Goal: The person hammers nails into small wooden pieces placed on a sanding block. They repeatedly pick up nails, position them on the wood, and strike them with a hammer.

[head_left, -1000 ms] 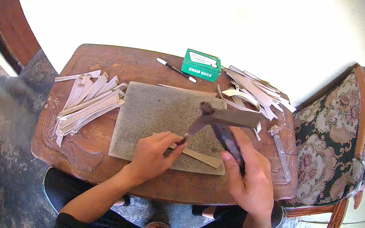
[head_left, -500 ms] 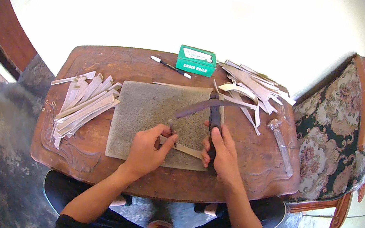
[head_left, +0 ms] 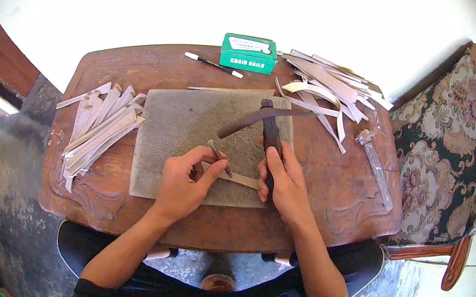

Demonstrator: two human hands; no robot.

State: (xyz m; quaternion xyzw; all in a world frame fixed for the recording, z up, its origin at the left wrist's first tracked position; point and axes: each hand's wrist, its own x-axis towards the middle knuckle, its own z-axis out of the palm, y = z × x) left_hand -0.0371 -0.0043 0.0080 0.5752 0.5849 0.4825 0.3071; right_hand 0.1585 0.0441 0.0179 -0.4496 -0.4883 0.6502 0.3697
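My left hand [head_left: 190, 179] is closed, pinching a short metal rod like a punch [head_left: 214, 149] between thumb and fingers, its lower end down at a pale flat strip [head_left: 244, 180]. That strip lies on a grey, rough-surfaced slab [head_left: 173, 131] and runs from beneath my left fingers toward my right hand. Wrapped round the dark handle of a hammer [head_left: 271, 136], my right hand [head_left: 284, 181] holds it over the slab's right side. The hammer's long, curved dark head is raised to the upper right of the rod, apart from it.
Pale cut strips [head_left: 104, 129] are heaped left of the slab; another pile [head_left: 330, 83] lies at the far right. A green box [head_left: 248, 54] and a marker pen [head_left: 213, 64] sit at the back. Right of the wooden table [head_left: 109, 205] stand a clear-wrapped tool [head_left: 377, 172] and an upholstered chair [head_left: 443, 145].
The whole view has shifted slightly, so the table and its things appear higher and further left. Both hands keep their holds, and more of the rod shows above my left fingers.
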